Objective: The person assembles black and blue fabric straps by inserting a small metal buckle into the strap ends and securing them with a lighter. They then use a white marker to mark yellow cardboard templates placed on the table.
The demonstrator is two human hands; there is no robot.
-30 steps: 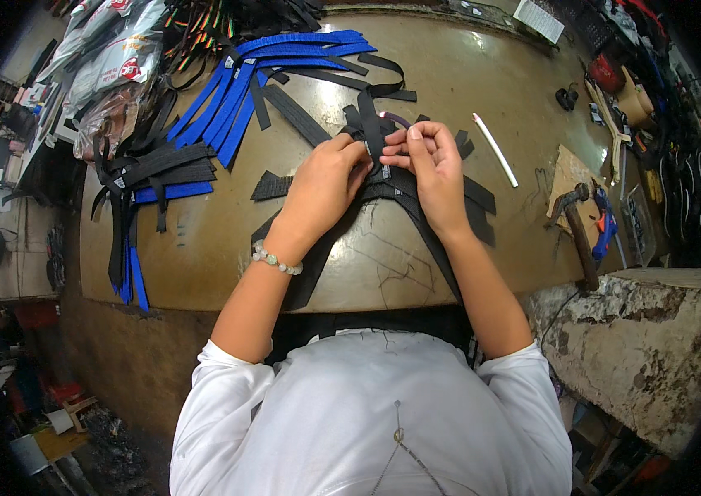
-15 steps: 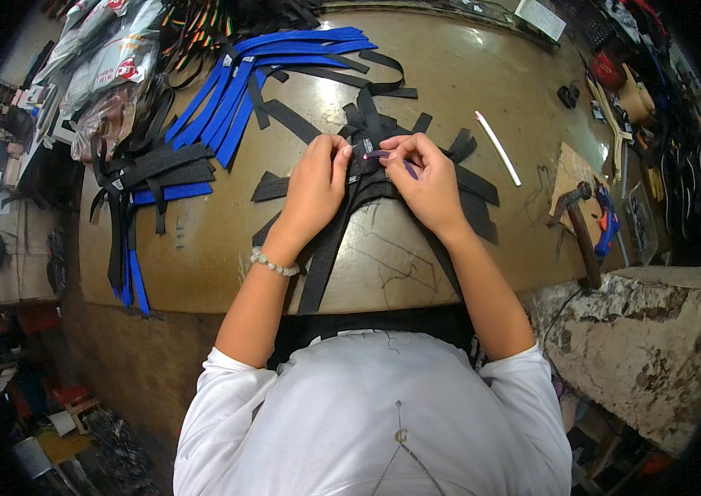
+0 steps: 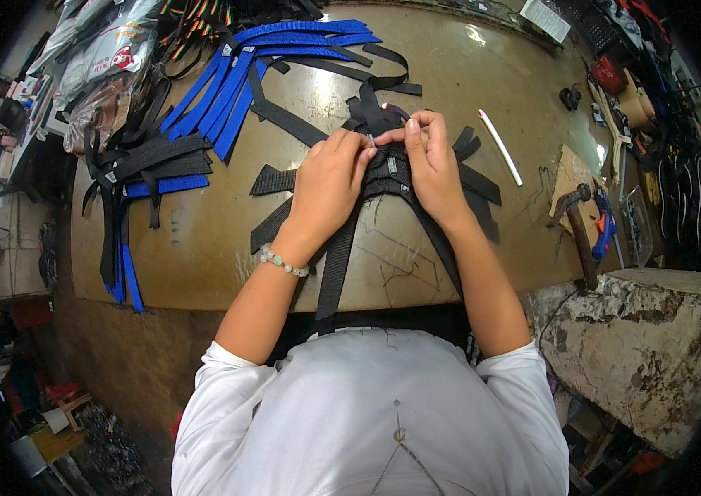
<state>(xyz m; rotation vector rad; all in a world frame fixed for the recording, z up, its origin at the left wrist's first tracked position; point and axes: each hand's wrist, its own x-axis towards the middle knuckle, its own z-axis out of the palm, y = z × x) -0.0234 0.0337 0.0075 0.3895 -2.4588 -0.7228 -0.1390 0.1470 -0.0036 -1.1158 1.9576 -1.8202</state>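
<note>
Works with both hands over a bundle of black straps [image 3: 383, 182], lying near the middle of the tabletop [image 3: 201, 248], directly in front of the body, with ends splayed outward. Pinches near the crossing with the left hand [image 3: 323, 178], thumb and forefinger together around a small pale bit; cannot tell label from thread. Holds the right hand [image 3: 431, 165] just beside, forefinger pointed at the left fingertips. Seems to grasp a curved dark-purple piece [image 3: 394, 108] in the right grip, partly hidden behind the fingers; cannot judge how firmly.

Progress: reckon as mid-work on this bundle. Already gathered at the crossing, with a pale label [image 3: 392, 165] in place on the webbing. Not yet released by either hand. Cannot see, under the fingers, how much is left at the pinched spot.

See blue straps [image 3: 284, 41] fanned at the far left, and nearer, a black-and-blue strap bundle [image 3: 160, 165], both gathered, both away from the hands. Cannot tell finished from waiting; find no mark to sort by.

To the right: a white stick [image 3: 500, 147], untouched, well apart from the hands. Farther right, near the edge, a hammer [image 3: 583, 248] with a blue tool [image 3: 607, 227] just beside.
</note>
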